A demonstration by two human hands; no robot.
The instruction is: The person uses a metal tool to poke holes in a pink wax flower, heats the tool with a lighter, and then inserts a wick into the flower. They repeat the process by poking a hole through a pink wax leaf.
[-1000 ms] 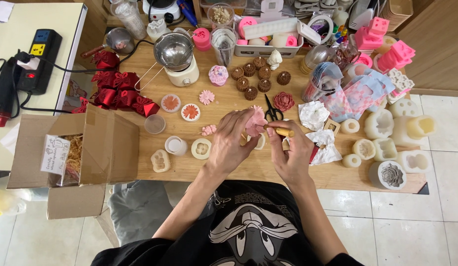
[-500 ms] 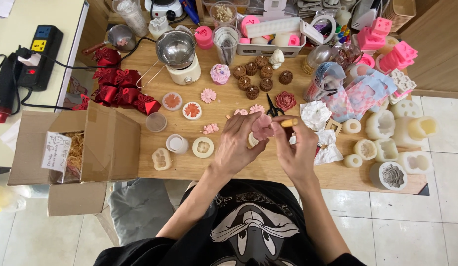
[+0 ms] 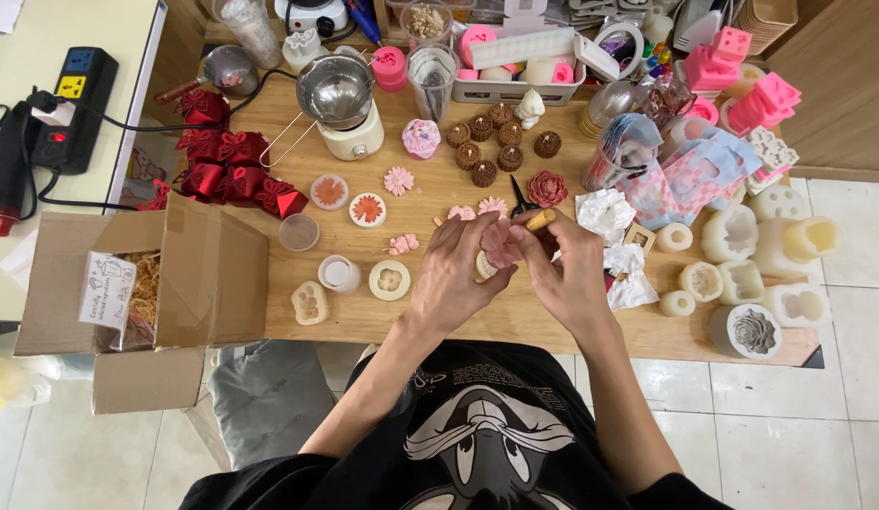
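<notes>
My left hand (image 3: 455, 279) holds a small pink flower-shaped wax piece (image 3: 499, 241) over the wooden table (image 3: 430, 316). My right hand (image 3: 570, 269) grips a tool with a tan wooden handle (image 3: 539, 220) and touches its tip to the pink piece. Black scissors (image 3: 521, 196) lie just behind my hands. Small round candles (image 3: 389, 280) and pink flower pieces (image 3: 402, 245) sit to the left of my left hand.
An open cardboard box (image 3: 179, 283) with straw stands at the left edge. Red gift boxes (image 3: 233, 170), a metal melting pot (image 3: 336, 93), brown candles (image 3: 484, 151), white silicone moulds (image 3: 746, 255) and pink moulds (image 3: 751, 90) crowd the table. A power strip (image 3: 66, 109) lies far left.
Both hands stay together over the table front. The pink piece has been turned slightly between my fingers and the wooden-handled tool now angles up to the right.
</notes>
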